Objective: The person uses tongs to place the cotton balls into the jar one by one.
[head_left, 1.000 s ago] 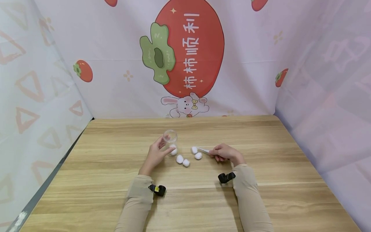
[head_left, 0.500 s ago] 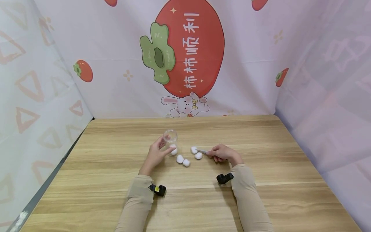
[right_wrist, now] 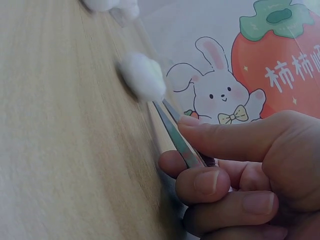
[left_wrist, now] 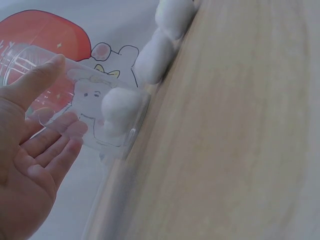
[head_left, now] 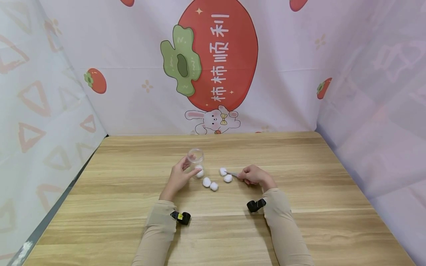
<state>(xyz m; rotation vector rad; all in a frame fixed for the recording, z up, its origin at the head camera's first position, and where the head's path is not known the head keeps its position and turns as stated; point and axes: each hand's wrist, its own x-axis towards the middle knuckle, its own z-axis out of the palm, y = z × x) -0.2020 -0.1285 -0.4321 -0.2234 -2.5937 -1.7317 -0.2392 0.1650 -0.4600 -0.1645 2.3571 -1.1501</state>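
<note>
My left hand (head_left: 179, 178) grips an upright clear plastic jar (head_left: 195, 158), thumb on the near side and fingers behind. Inside, a white cotton ball (left_wrist: 120, 111) sits at the bottom. Between thumb and fingers, my right hand (head_left: 254, 175) pinches metal tweezers (right_wrist: 172, 132). Their two tips meet a cotton ball (head_left: 223, 171) right of the jar; in the right wrist view this cotton ball (right_wrist: 144, 76) hides the very ends. A second cotton ball (head_left: 227, 178) lies just in front of it.
Two more cotton balls, a larger one (head_left: 206, 182) and a smaller one (head_left: 214, 186), lie side by side in front of the jar. The wooden table (head_left: 219, 229) ends at a printed cloth backdrop (head_left: 283, 92), with cloth walls at both sides.
My right hand has shifted slightly left, bringing the tweezer tips from the cotton ball's edge onto it. That cotton ball has turned a little. The left hand and jar have stayed in place.
</note>
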